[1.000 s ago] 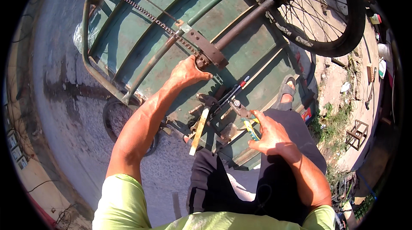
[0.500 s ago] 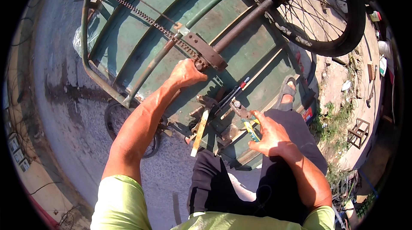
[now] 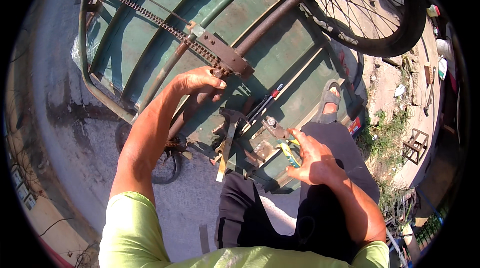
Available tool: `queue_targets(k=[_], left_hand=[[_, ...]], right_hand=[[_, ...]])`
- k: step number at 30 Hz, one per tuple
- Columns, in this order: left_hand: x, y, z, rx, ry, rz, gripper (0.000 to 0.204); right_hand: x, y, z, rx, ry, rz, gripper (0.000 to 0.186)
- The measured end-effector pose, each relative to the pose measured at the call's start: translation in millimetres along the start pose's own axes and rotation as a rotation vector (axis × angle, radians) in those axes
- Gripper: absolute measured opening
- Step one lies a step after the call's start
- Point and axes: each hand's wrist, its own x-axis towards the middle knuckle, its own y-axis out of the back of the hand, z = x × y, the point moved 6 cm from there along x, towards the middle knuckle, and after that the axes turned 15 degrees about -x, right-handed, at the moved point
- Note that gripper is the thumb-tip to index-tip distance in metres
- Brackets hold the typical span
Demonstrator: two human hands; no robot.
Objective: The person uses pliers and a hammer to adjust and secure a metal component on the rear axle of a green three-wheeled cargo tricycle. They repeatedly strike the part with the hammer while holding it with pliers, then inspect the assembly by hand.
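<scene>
Shaft [image 3: 272, 20], brown with rust, slants across the green ribbed panel [image 3: 260, 60] from the spoked wheel [image 3: 407, 40] at upper right to a flat rusty bracket [image 3: 226, 54] near the middle, where the chain [image 3: 160, 22] meets a small sprocket [image 3: 223, 67]. The left hand [image 3: 199, 79] is at that end, just beside the sprocket, its thumb laid along the near side and a fingertip showing below, partly curled over a brown bar [image 3: 192, 105] that runs on toward the lower left; the palm side is hidden, so I cannot tell how tightly it has hold. The right hand [image 3: 316, 160] is closed round the coloured handles of the pliers [image 3: 282, 139], thumb against the lower handle and fingers over the upper, the metal head pointing up and left, well apart from the chain. The shaft should be heavy and rigid, its rusted skin rough rather than slippery, so a full wrap on the bare length clear of the sprocket looks the soundest hold. The chain likely bends freely one way and resists sideways, and may be greasy; its links are best taken from the outer side, away from the teeth. The pliers look sturdy, best held low on the sleeves
</scene>
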Motion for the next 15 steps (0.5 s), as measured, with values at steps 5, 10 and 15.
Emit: queue_targets(k=[5,10,15], left_hand=[[-2.9,2.6,3.0,0.119,0.078,0.127,0.052],[-25.3,-25.7,26.4,0.702,-0.008,0.675,0.081],[-32.9,-49.4,26.4,0.824,-0.005,0.988,0.074]], right_hand=[[1.2,4.4,-6.6,-0.007,0.009,-0.033,0.093],[3.6,3.7,0.6,-0.001,-0.006,0.055,0.097],[3.7,7.4,-7.1,-0.033,-0.015,-0.016,0.094]])
